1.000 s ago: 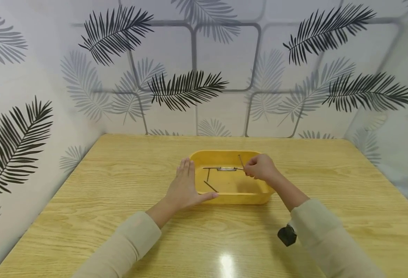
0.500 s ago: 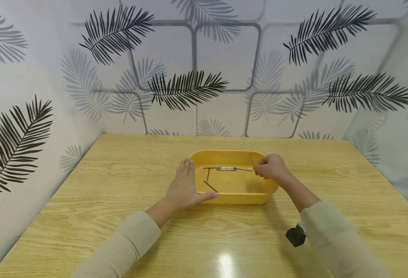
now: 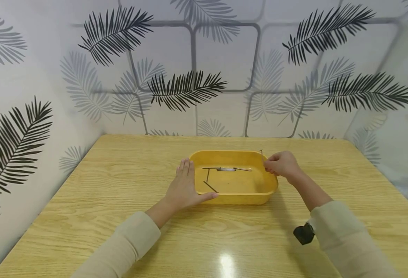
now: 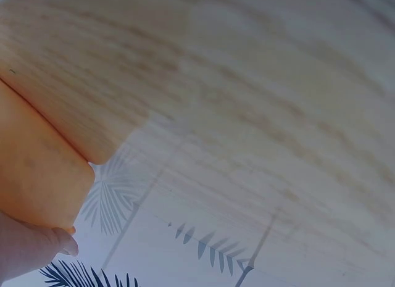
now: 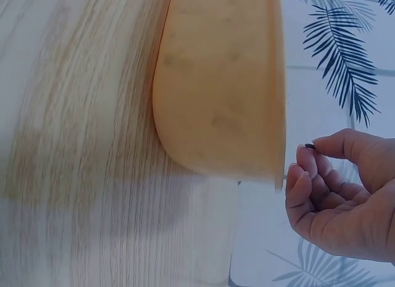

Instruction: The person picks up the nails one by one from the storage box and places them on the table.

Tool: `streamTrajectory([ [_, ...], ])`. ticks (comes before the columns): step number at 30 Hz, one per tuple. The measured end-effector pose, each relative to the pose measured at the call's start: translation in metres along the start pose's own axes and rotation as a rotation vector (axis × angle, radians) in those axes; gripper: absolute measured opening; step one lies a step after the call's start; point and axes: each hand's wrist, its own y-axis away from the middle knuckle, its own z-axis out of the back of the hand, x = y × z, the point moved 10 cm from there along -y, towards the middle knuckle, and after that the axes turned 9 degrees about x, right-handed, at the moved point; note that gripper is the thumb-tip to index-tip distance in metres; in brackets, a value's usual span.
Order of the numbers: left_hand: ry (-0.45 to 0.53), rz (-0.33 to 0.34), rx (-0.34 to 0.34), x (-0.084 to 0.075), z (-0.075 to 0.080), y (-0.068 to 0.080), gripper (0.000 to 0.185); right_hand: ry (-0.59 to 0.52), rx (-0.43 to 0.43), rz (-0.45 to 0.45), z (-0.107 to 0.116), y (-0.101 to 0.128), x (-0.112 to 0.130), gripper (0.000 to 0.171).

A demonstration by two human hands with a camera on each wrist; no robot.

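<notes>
A yellow plastic tray [image 3: 232, 199] stands on the wooden table, with several dark metal nails [image 3: 226, 169] lying on its floor. My left hand [image 3: 183, 189] rests against the tray's left end, fingers straight along the side and thumb stretched over the front rim. The left wrist view catches only a thumb [image 4: 37, 244] at the tray's edge. Over the tray's right end, my right hand [image 3: 283, 166] pinches one nail [image 3: 262, 155], its flat head pointing up. Between thumb and forefinger, the right wrist view shows only the nail's dark end [image 5: 310, 146].
The wooden table [image 3: 138, 154] reaches back to a wall [image 3: 225, 54] patterned with feathery leaves. A black object [image 3: 304, 234] sits at my right wrist, by the sleeve cuff.
My right hand has moved right with the pinched nail, from above the tray's inside to its right end. My left hand and the tray have stayed put.
</notes>
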Motion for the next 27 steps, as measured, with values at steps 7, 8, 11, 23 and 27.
streamTrajectory([
  [7, 0.001, -0.003, -0.012, 0.000, -0.001, 0.000, 0.119, 0.046, -0.031, 0.014, 0.012, 0.003, -0.007, 0.026],
  [8, 0.001, -0.004, -0.012, 0.000, 0.000, 0.000, 0.119, 0.048, -0.033, 0.013, 0.013, 0.004, -0.009, 0.026],
  [11, -0.004, -0.004, -0.011, 0.000, 0.000, 0.000, 0.118, 0.041, -0.033, 0.008, 0.018, 0.005, -0.014, 0.027],
  [23, -0.007, -0.006, -0.006, 0.000, 0.000, 0.001, 0.118, 0.018, -0.021, -0.021, 0.030, 0.010, -0.036, 0.026],
  [27, -0.009, -0.001, -0.007, 0.000, 0.000, 0.000, 0.118, 0.025, -0.019, -0.034, 0.032, 0.011, -0.045, 0.026],
])
